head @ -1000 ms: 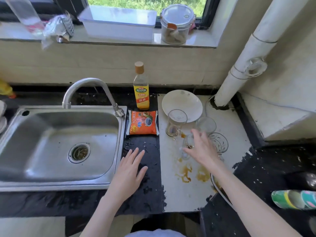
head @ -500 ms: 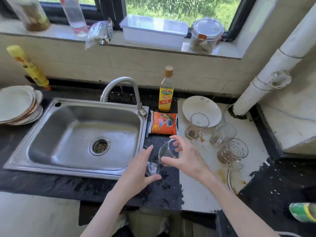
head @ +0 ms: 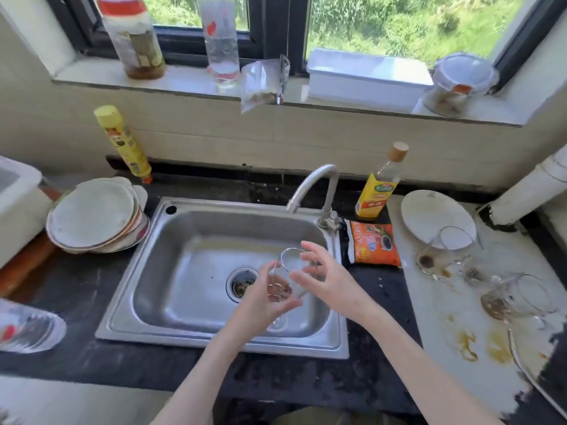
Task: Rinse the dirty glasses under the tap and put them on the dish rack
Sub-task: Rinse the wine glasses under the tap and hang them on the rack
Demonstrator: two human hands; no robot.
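From the head view we see a stack of plates [head: 95,216] at the sink's [head: 184,302] left edge, an orange packet [head: 374,246] and a yellow-labelled bottle [head: 379,187] at its right; their print is too blurred to read. Three dirty glasses [head: 448,250] stand on the stained table [head: 429,302] right of the sink, brown dregs inside. Over the basin, under the tap [head: 316,188], our left grip [head: 264,302] curls round a tilted glass [head: 291,271]; the right grip [head: 328,277] touches its rim, fingers loosely spread.

Stacked plates [head: 92,214] left of the sink, yellow oil bottle [head: 379,187], orange packet [head: 375,246] behind-right.
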